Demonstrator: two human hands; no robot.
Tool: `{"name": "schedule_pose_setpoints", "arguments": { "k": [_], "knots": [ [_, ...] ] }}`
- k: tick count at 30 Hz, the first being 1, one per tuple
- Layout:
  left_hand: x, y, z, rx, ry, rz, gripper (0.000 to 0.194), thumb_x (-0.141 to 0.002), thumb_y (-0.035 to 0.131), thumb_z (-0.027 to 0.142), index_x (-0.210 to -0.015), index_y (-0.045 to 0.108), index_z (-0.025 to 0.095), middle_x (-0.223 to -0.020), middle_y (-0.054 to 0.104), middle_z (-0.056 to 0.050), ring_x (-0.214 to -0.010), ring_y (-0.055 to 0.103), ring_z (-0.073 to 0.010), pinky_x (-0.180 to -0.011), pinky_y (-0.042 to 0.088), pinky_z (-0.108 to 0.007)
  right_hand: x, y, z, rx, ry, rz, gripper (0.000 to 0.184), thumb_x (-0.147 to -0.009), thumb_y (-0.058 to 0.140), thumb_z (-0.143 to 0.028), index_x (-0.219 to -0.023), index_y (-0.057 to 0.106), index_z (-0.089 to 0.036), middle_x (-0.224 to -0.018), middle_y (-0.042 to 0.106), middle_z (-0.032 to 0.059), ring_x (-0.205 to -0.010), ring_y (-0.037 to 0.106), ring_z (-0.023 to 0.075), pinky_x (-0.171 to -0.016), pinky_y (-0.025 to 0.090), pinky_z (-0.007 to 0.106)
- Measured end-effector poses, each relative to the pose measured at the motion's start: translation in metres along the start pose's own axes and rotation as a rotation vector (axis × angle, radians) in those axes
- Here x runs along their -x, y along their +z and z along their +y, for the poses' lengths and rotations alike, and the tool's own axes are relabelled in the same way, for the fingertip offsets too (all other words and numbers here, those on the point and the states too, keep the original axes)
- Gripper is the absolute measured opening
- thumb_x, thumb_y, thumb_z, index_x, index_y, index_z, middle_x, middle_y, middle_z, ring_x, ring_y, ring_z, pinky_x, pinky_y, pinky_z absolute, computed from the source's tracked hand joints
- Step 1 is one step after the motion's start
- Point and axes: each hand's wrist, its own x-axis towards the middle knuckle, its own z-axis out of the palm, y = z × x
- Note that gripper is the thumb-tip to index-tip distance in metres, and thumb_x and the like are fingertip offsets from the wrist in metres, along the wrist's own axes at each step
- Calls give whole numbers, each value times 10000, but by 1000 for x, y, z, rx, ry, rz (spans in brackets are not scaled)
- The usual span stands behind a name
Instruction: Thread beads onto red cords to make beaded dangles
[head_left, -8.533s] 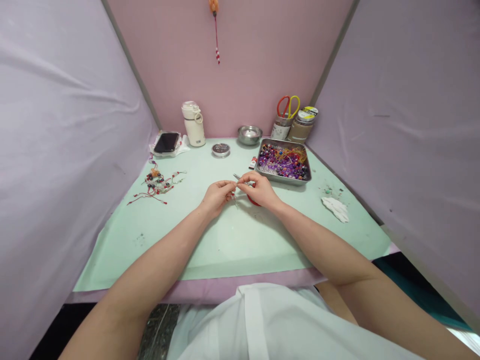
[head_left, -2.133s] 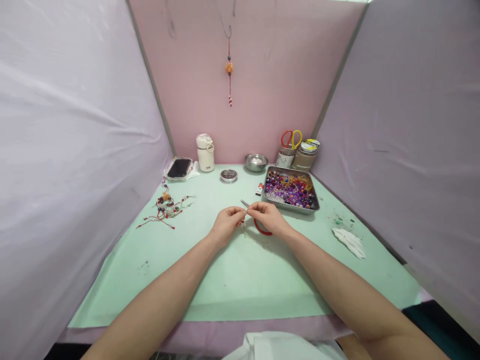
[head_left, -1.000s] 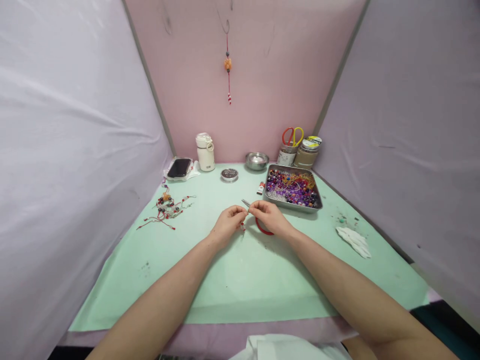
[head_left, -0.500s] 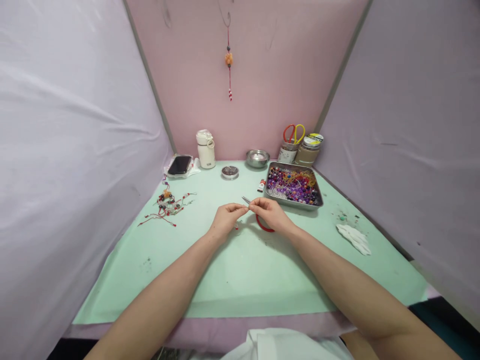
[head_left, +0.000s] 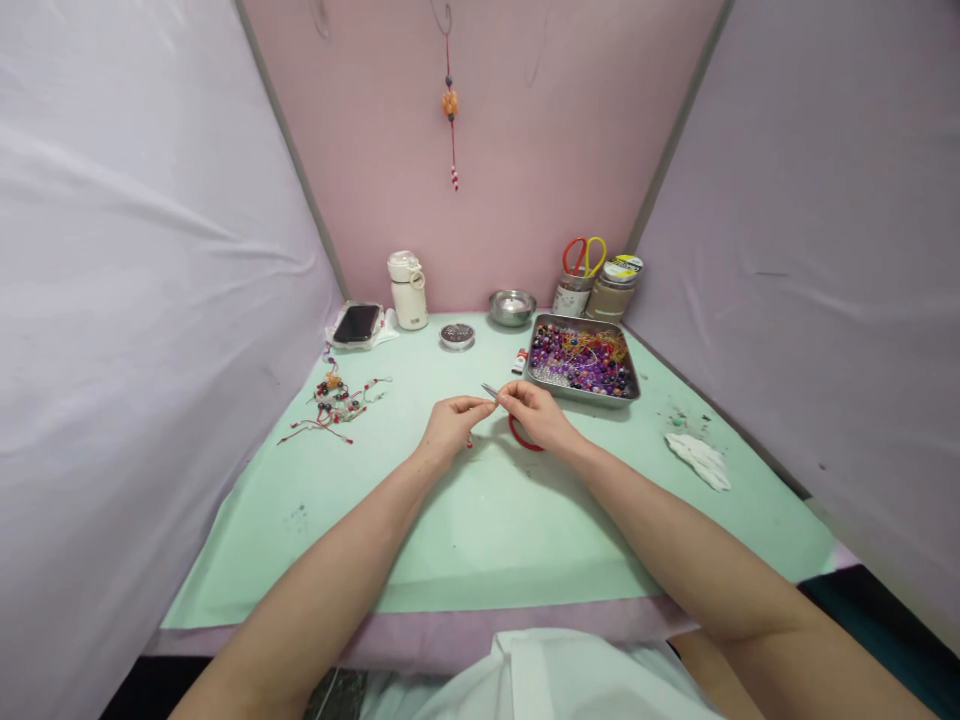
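Observation:
My left hand (head_left: 450,425) is closed in a pinch, its fingertips meeting those of my right hand (head_left: 534,412) over the middle of the table. A thin beaded cord (head_left: 470,441) with a small red bead shows just below my left fingers. My right hand is pinched too; what lies between its fingertips is too small to make out. Scissors with red handles (head_left: 517,436) show partly under my right hand, their metal tip (head_left: 488,389) poking out past the fingers. Whether the scissors rest on the table or touch the hand, I cannot tell.
Right of centre stands a metal tray (head_left: 581,398) of purple beads, beside a small red-and-white packet (head_left: 520,361). Beaded strings (head_left: 337,405) lie left. Behind are a phone (head_left: 357,325), white bottle (head_left: 409,292), round container (head_left: 457,337), metal bowl (head_left: 512,309) and jars (head_left: 611,297). A white cloth (head_left: 697,461) lies right.
The whole view has shifted slightly, with the things appearing a little higher. Both hands keep their pinch at nearly the same place over the table.

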Motion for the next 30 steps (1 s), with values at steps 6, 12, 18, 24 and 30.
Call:
{"name": "schedule_pose_setpoints", "arguments": {
  "k": [6,12,18,24,30],
  "knots": [
    [-1,0,0,103,-10,11,276,-639,700,411,-755,702,160,-553,505,23,-456,350,-56,-428,279,-205,0,0,-3,-31,50,38,229,-782,575,-419,-766,573,-190,-713,546,-6,-672,468,125,-641,379,250],
    [-3,-5,2,282,-38,-102,310,-724,620,459,-779,650,155,-457,295,81,-412,256,-59,-439,259,-201,-2,-2,-1,16,54,115,259,-760,577,-432,-740,581,-175,-713,577,9,-708,495,146,-669,395,264],
    [-7,-8,3,547,-203,-180,253,-740,632,396,-780,624,147,-472,303,84,-417,286,-53,-460,308,-182,-2,-3,2,153,-2,106,218,-821,512,-366,-834,622,-178,-848,639,37,-813,551,167,-789,411,307],
    [-10,-13,5,725,-248,-216,224,-755,645,346,-807,627,129,-473,296,88,-417,280,-43,-453,323,-166,-1,-3,6,302,-109,41,245,-856,455,-247,-988,652,-184,-1019,626,79,-992,549,186,-910,383,340],
    [-10,-14,7,813,-258,-227,216,-775,627,334,-814,631,121,-474,288,85,-427,306,-44,-461,347,-164,3,0,7,415,-189,-92,225,-771,559,-154,-964,653,-221,-1006,610,61,-972,536,200,-895,383,355]
  ]
}}
